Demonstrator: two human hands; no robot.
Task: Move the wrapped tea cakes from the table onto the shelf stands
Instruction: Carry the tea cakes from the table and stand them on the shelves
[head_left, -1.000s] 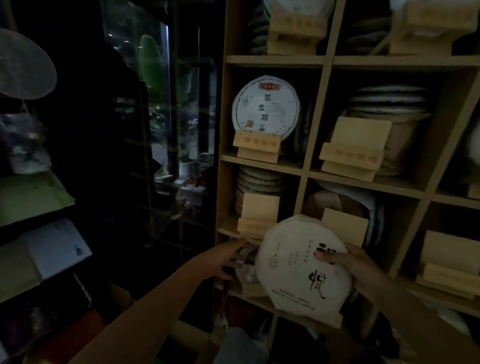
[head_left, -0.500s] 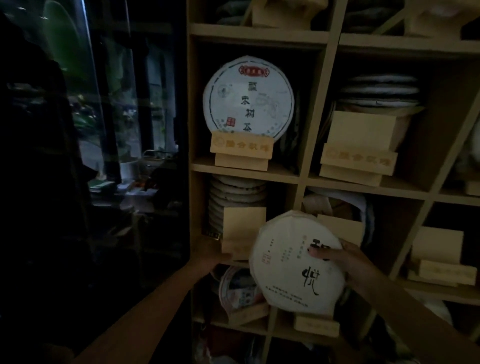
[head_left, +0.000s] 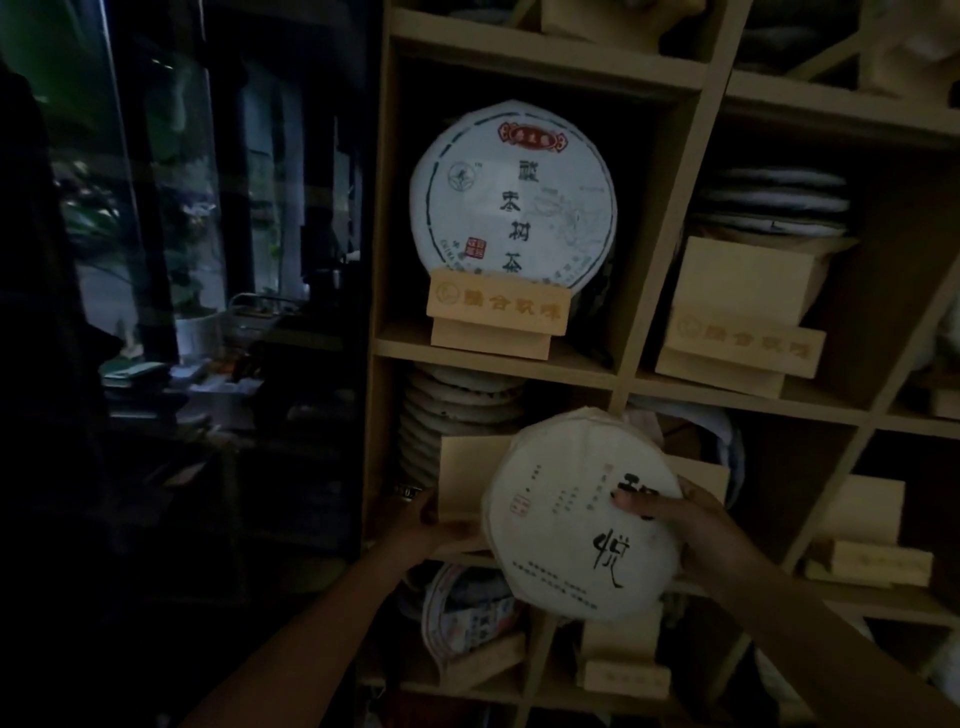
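I have the round, white paper-wrapped tea cake with bold black brush characters (head_left: 582, 519) in my right hand (head_left: 675, 519), the thumb pressed across its printed face and the other fingers hidden behind its right rim, so that grip is clenched on the disc. It hangs in front of the pale wooden shelf unit (head_left: 665, 260), over the upright between two compartments of the lower middle row, not yet resting on anything. My left hand (head_left: 436, 525) is at the base of the blank pale wooden display stand (head_left: 467, 478) in the left of those compartments; in this dim light I cannot tell whether it clasps the stand or only touches it. I judge the cake dense and stiff, a pressed disc with real weight, while the thin wrapper is smooth, likely to slide and easy to crease or tear; the rim is the place to hold, not the folded paper. Its flat face looks out at me, tipped so the characters lean, and being round it has no long axis. Above, a white tea cake with a red label (head_left: 514, 195) shows the posture I want: upright, lower edge seated in an engraved wooden stand (head_left: 496, 312).
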